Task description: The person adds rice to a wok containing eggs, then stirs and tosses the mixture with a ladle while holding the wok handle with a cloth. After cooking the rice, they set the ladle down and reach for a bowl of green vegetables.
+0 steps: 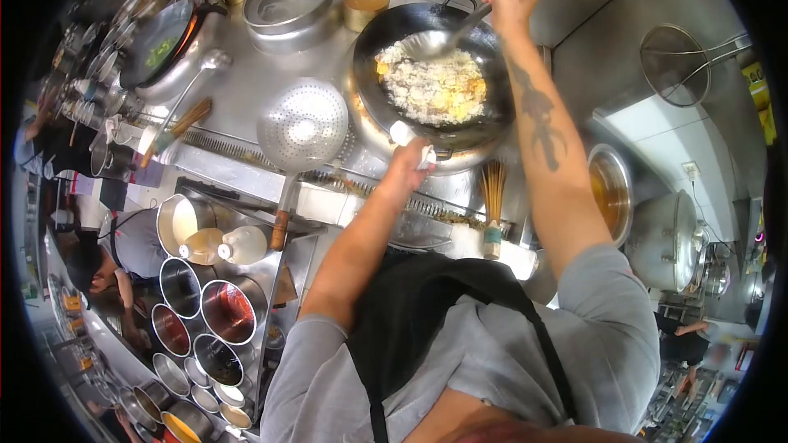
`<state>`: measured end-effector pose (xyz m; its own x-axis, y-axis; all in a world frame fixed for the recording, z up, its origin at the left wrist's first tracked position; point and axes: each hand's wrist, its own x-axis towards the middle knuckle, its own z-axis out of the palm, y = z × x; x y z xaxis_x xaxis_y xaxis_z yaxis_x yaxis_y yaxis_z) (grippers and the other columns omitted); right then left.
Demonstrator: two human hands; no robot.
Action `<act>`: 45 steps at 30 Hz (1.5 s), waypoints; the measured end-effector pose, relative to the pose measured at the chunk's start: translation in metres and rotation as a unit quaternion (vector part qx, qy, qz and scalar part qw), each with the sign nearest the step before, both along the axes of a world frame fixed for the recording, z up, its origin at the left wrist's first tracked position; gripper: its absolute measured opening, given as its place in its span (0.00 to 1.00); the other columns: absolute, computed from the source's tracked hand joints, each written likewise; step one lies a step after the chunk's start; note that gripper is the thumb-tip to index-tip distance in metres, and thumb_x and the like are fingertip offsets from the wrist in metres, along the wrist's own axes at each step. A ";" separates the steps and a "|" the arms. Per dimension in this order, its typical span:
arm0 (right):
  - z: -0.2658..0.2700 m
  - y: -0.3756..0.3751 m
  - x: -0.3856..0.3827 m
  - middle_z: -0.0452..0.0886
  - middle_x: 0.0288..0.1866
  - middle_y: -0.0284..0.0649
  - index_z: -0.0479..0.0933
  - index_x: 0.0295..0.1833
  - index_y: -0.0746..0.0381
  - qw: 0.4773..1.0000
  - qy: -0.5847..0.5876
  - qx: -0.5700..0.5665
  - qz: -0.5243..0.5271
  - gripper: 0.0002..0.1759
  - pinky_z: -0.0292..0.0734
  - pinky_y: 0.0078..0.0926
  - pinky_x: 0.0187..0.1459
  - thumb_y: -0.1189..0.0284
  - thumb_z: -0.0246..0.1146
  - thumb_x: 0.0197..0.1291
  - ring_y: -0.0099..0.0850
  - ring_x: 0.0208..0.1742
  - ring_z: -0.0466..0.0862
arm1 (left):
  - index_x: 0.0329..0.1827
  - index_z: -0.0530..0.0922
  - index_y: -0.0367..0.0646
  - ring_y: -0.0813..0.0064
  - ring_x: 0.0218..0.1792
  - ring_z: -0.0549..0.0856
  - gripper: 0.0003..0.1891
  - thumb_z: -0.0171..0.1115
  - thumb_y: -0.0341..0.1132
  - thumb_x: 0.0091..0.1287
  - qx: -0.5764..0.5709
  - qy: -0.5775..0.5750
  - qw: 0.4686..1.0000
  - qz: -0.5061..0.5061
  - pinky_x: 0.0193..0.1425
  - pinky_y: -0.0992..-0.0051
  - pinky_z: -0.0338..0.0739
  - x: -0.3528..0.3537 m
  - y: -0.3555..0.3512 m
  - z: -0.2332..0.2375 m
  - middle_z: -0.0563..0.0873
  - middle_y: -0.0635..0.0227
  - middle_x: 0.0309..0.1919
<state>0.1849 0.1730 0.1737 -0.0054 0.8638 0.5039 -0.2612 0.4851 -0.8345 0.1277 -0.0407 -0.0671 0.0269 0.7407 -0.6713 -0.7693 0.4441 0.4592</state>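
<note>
My right hand point(507, 2) is closed around the wooden-handled ladle point(430, 45), whose metal bowl rests on the food at the upper left of the wok point(372, 37). Inside the wok lies a layer of white rice point(427, 86) with yellow egg pieces through it. At the wok's near edge, my left hand point(407, 164) grips a folded white cloth point(402, 133) against the rim by the near loop handle. Part of that handle is hidden by the cloth and fingers.
Left of the wok lies a perforated skimmer point(302, 121). A bamboo brush point(492, 205) stands close to my left forearm's right side. Sauce pots point(234, 312) and two jugs point(244, 244) crowd the lower left. A wire strainer point(675, 64) hangs at right. Other people stand at both sides.
</note>
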 end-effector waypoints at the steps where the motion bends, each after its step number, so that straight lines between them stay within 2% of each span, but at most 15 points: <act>1: -0.022 -0.002 -0.003 0.69 0.16 0.34 0.68 0.28 0.61 1.000 -0.005 -0.003 0.012 0.12 0.64 0.25 0.14 0.73 0.63 0.59 0.22 0.11 0.66 | 0.42 0.73 0.46 0.72 0.33 0.78 0.08 0.60 0.35 0.63 -0.003 -0.001 1.000 -0.004 0.27 0.71 0.73 0.001 -0.002 0.001 0.79 0.68 0.33; 10: -0.025 -0.039 -0.018 0.66 0.17 0.31 0.65 0.26 0.58 0.990 0.024 -0.013 0.136 0.14 0.62 0.23 0.17 0.73 0.62 0.60 0.20 0.12 0.62 | 0.44 0.74 0.46 0.71 0.31 0.78 0.11 0.62 0.38 0.64 -0.016 -0.003 1.000 0.006 0.24 0.70 0.75 0.001 0.000 0.000 0.79 0.67 0.33; 15: 0.032 -0.084 0.001 0.68 0.18 0.29 0.65 0.24 0.57 0.984 -0.125 -0.050 0.118 0.16 0.59 0.17 0.17 0.71 0.63 0.62 0.17 0.15 0.66 | 0.43 0.75 0.45 0.69 0.31 0.78 0.10 0.63 0.38 0.63 -0.015 -0.014 1.000 0.015 0.24 0.71 0.73 -0.001 0.004 -0.001 0.79 0.66 0.33; 18: -0.015 -0.087 0.018 0.69 0.19 0.29 0.68 0.26 0.59 0.982 -0.166 -0.054 0.073 0.14 0.61 0.18 0.18 0.72 0.63 0.62 0.17 0.16 0.67 | 0.42 0.75 0.45 0.68 0.32 0.78 0.09 0.62 0.37 0.63 -0.017 -0.017 1.000 0.017 0.24 0.71 0.73 0.001 0.002 -0.001 0.79 0.65 0.34; 19: -0.047 -0.058 0.027 0.72 0.21 0.31 0.73 0.29 0.61 0.981 -0.158 0.006 0.115 0.10 0.66 0.18 0.20 0.72 0.64 0.62 0.18 0.17 0.70 | 0.42 0.75 0.44 0.68 0.33 0.78 0.09 0.62 0.37 0.63 -0.006 -0.018 1.000 0.011 0.24 0.71 0.73 0.000 0.002 0.000 0.79 0.65 0.34; 24: 0.031 -0.052 0.074 0.73 0.21 0.33 0.75 0.33 0.64 0.986 -0.153 -0.027 -0.052 0.09 0.72 0.22 0.23 0.70 0.63 0.61 0.22 0.17 0.72 | 0.40 0.75 0.47 0.70 0.34 0.78 0.07 0.61 0.34 0.62 0.009 -0.031 0.999 -0.019 0.29 0.71 0.74 -0.005 0.007 -0.011 0.79 0.67 0.33; 26: 0.012 -0.043 0.097 0.71 0.20 0.33 0.74 0.32 0.65 0.994 -0.060 -0.009 -0.086 0.08 0.71 0.25 0.23 0.71 0.61 0.62 0.23 0.16 0.70 | 0.42 0.75 0.45 0.69 0.34 0.78 0.08 0.61 0.35 0.63 -0.015 -0.006 1.000 -0.005 0.26 0.70 0.75 -0.001 0.001 0.002 0.79 0.65 0.33; 28: -0.024 -0.009 0.118 0.69 0.18 0.32 0.73 0.31 0.64 0.991 -0.114 -0.066 0.006 0.09 0.72 0.28 0.24 0.72 0.59 0.62 0.23 0.16 0.70 | 0.40 0.75 0.46 0.69 0.35 0.79 0.07 0.61 0.35 0.62 0.001 -0.024 0.999 -0.023 0.27 0.68 0.75 -0.003 0.007 -0.025 0.80 0.66 0.33; 30: -0.001 0.028 0.146 0.66 0.17 0.29 0.68 0.27 0.60 0.979 -0.199 -0.030 -0.031 0.12 0.73 0.27 0.29 0.72 0.60 0.62 0.23 0.18 0.70 | 0.39 0.74 0.46 0.69 0.36 0.79 0.07 0.60 0.35 0.62 0.019 -0.050 0.998 -0.036 0.28 0.68 0.76 -0.006 0.011 -0.031 0.80 0.67 0.34; 32: 0.048 -0.003 0.151 0.65 0.17 0.28 0.69 0.27 0.59 0.995 -0.068 -0.056 -0.052 0.11 0.73 0.26 0.30 0.72 0.61 0.62 0.23 0.17 0.68 | 0.39 0.74 0.46 0.69 0.36 0.79 0.06 0.60 0.34 0.62 -0.002 -0.026 0.999 -0.029 0.31 0.69 0.76 -0.007 0.008 -0.013 0.79 0.67 0.33; 33: 0.047 -0.011 0.169 0.65 0.17 0.28 0.71 0.28 0.60 0.998 -0.015 -0.055 0.041 0.10 0.74 0.27 0.29 0.72 0.61 0.62 0.23 0.17 0.66 | 0.39 0.74 0.46 0.69 0.36 0.79 0.06 0.59 0.34 0.63 -0.003 -0.022 0.999 -0.036 0.31 0.69 0.76 -0.008 0.008 -0.012 0.79 0.67 0.34; 36: -0.033 -0.026 0.137 0.65 0.18 0.30 0.71 0.28 0.61 0.992 -0.004 -0.125 -0.027 0.11 0.73 0.28 0.27 0.71 0.60 0.63 0.23 0.16 0.65 | 0.41 0.74 0.48 0.72 0.33 0.79 0.04 0.56 0.33 0.65 0.000 -0.006 0.999 -0.034 0.30 0.71 0.75 -0.003 0.000 -0.007 0.80 0.69 0.32; 40: 0.045 -0.013 0.132 0.69 0.19 0.35 0.70 0.26 0.63 0.984 -0.112 -0.137 0.004 0.13 0.71 0.29 0.24 0.72 0.58 0.64 0.24 0.17 0.68 | 0.44 0.74 0.49 0.76 0.34 0.78 0.05 0.52 0.33 0.68 -0.016 -0.044 0.999 -0.006 0.30 0.73 0.75 0.026 -0.073 0.067 0.80 0.70 0.34; 42: 0.085 -0.024 0.128 0.66 0.16 0.28 0.67 0.27 0.56 0.994 0.053 -0.092 0.029 0.13 0.63 0.21 0.15 0.68 0.61 0.62 0.21 0.13 0.65 | 0.43 0.72 0.47 0.77 0.36 0.77 0.04 0.52 0.35 0.69 -0.026 -0.052 0.998 -0.037 0.32 0.74 0.76 0.030 -0.114 0.109 0.78 0.70 0.38; 45: 0.077 -0.029 0.111 0.69 0.14 0.31 0.70 0.28 0.58 0.995 -0.024 -0.093 -0.040 0.12 0.64 0.24 0.14 0.66 0.63 0.61 0.24 0.11 0.68 | 0.42 0.73 0.46 0.76 0.36 0.77 0.04 0.52 0.34 0.69 0.000 -0.073 0.997 -0.006 0.32 0.75 0.76 0.022 -0.089 0.098 0.78 0.69 0.36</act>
